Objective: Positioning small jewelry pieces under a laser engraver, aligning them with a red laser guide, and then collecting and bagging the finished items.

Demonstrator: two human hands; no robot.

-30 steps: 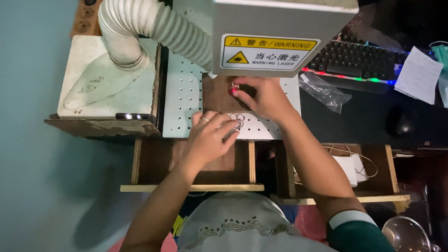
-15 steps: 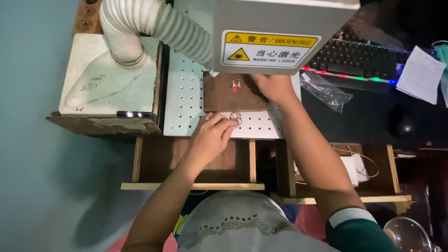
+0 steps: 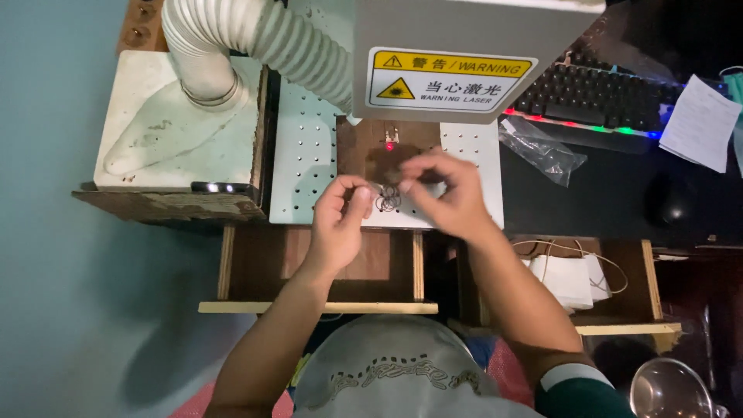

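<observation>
A cluster of small metal rings (image 3: 386, 202) lies on the white perforated plate (image 3: 303, 166) in front of me. My left hand (image 3: 339, 220) pinches at the cluster's left edge with thumb and forefinger. My right hand (image 3: 449, 193) hovers just right of and above the rings with its fingertips drawn together; anything between them is too small to see. Behind the hands, a small metal piece (image 3: 391, 136) rests on a brown board (image 3: 357, 147) with a red light dot on it, under the grey laser head (image 3: 472, 54).
A white ribbed hose (image 3: 255, 35) runs to a hood on the left. A dark keyboard with coloured lights (image 3: 600, 97), a clear plastic bag (image 3: 542, 147), a mouse (image 3: 669, 197) and paper sit to the right. Open wooden drawers (image 3: 325, 271) lie below the plate.
My right hand has pulled back from under the laser head toward the rings. My left hand has lifted slightly and now pinches at the rings. The metal piece stays under the red dot.
</observation>
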